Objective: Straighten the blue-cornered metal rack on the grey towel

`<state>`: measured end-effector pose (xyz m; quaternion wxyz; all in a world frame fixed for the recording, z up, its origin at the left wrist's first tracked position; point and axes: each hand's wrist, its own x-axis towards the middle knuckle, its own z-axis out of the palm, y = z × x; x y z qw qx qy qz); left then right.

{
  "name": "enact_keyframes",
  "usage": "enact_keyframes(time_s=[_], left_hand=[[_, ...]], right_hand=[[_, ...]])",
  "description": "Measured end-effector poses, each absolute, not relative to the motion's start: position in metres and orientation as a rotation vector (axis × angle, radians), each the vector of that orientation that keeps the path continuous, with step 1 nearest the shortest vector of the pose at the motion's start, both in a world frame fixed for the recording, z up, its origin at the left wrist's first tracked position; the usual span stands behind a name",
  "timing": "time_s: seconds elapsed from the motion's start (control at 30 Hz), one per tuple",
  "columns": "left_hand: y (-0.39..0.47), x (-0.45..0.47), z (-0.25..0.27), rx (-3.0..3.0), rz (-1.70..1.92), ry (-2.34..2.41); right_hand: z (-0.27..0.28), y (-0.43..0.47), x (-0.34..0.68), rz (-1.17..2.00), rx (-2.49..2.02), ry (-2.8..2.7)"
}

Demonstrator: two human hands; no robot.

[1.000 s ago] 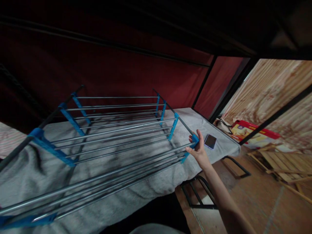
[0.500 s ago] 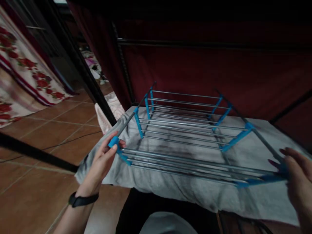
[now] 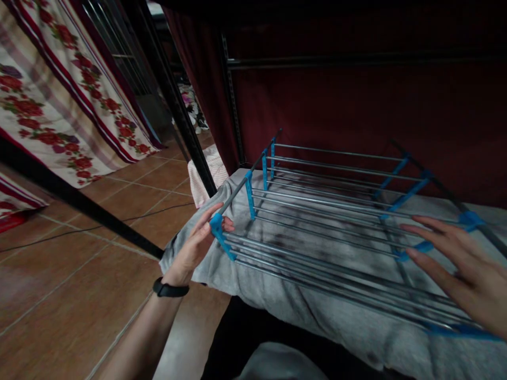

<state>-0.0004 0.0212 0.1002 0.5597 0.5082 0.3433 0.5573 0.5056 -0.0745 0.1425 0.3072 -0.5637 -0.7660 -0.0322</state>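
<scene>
There are two hands, one wristband, one rack and eight blue brackets, four per side.

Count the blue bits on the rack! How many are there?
8. Four blue bits are along the left side of the rack, the nearest in the left hand. Four are along its right side, the nearest two partly hidden by the right hand.

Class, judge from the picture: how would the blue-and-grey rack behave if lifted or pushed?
The rack would probably feel stiff, given its straight bars, yet light for its size, being mostly open gaps. Pushed, it might ruck the soft-looking grey cloth beneath it.
</scene>
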Motion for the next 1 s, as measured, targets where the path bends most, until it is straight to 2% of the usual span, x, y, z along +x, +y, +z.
enact_keyframes(time_s=[0.2, 0.4, 0.67, 1.0], left_hand=[[0.059, -0.006, 0.098, 0.973, 1.393, 0.917], [0.135, 0.009, 0.101, 1.0, 1.38, 0.967], [0.19, 0.045, 0.124, 1.251, 1.045, 0.986], [0.206, 0.043, 0.112, 1.167, 1.034, 0.993]], right_hand=[[0.155, 0.027, 0.457, -0.078, -1.326, -2.336], [0.127, 0.098, 0.396, -0.115, -1.559, -2.536], [0.114, 0.118, 0.372, -0.083, -1.658, -2.562], [0.125, 0.116, 0.373, -0.161, -1.614, -2.548]])
